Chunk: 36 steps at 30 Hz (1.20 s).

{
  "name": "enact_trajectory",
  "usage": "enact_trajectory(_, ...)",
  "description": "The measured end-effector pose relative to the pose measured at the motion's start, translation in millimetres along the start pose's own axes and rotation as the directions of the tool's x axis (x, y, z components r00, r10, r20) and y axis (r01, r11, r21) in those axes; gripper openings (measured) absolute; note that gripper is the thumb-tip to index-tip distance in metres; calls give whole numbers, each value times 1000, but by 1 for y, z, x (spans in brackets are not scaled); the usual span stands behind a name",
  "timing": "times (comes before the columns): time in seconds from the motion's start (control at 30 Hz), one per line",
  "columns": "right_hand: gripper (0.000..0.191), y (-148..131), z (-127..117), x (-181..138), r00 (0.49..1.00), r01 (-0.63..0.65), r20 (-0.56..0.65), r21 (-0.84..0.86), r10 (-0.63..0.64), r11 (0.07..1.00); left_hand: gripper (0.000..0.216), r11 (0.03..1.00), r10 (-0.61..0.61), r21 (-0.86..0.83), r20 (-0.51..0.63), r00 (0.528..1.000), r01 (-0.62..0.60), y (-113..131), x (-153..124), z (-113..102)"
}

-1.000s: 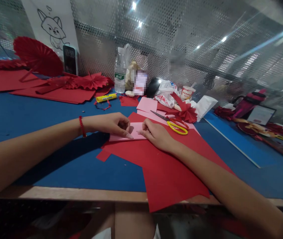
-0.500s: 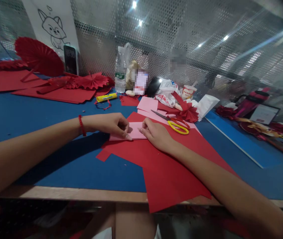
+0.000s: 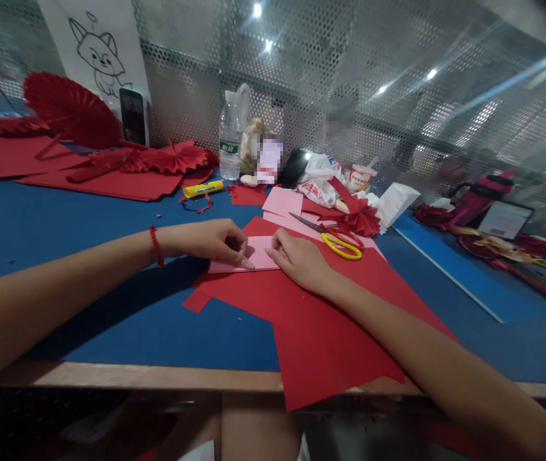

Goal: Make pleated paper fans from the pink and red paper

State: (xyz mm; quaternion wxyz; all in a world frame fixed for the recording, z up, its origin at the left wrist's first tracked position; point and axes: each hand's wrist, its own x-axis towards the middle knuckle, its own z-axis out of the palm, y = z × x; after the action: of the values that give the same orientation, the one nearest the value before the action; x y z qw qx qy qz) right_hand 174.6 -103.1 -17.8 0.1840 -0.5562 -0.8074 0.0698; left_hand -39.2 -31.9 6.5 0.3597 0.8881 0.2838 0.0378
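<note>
A small pink paper sheet (image 3: 256, 253) lies on a large red paper sheet (image 3: 321, 320) on the blue table. My left hand (image 3: 210, 240), with a red cord at the wrist, presses the pink sheet's left part with bent fingers pinched on its edge. From the right, my right hand (image 3: 299, 259) pinches the same sheet with fingers curled. The two hands almost touch above the paper.
Yellow-handled scissors (image 3: 340, 242) lie just behind my right hand beside more pink sheets (image 3: 282, 202) and a red folded fan (image 3: 362, 221). A yellow glue stick (image 3: 204, 189), water bottle (image 3: 230, 144), phone (image 3: 133, 116), red paper fans (image 3: 71, 112) and a cup (image 3: 362, 177) stand farther back. A perforated screen (image 3: 350, 64) closes the rear.
Both hands stay on the pink paper; only slight finger shifts and a small camera movement show.
</note>
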Motion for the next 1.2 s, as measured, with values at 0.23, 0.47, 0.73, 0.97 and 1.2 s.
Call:
enact_trajectory(0.23, 14, -4, -3, -1, 999, 11, 33, -82, -8, 997, 39, 999, -29, -35, -16, 999, 28, 0, 1, 2)
enact_trajectory(0.47, 12, -2, -2, -1, 999, 47, 32, -95, -44, 994, 44, 997, -53, 46, -37, 998, 55, 1, 1, 2)
enact_trajectory(0.73, 13, -4, -2, 1, 999, 34, 38, -129, -29, 991, 58, 825, -16, 528, -330, 944, 199, 12, 1, 19)
enact_trajectory(0.97, 14, -4, -2, 0, 997, 49, 59, -157, -40, 986, 53, 782, 363, 617, -343, 866, -83, 6, 7, 30)
enact_trajectory(1.2, 12, 0, 0, 0, 996, 81, 43, -95, -78, 992, 42, 899, 364, 343, -245, 898, -271, 4, 10, 31)
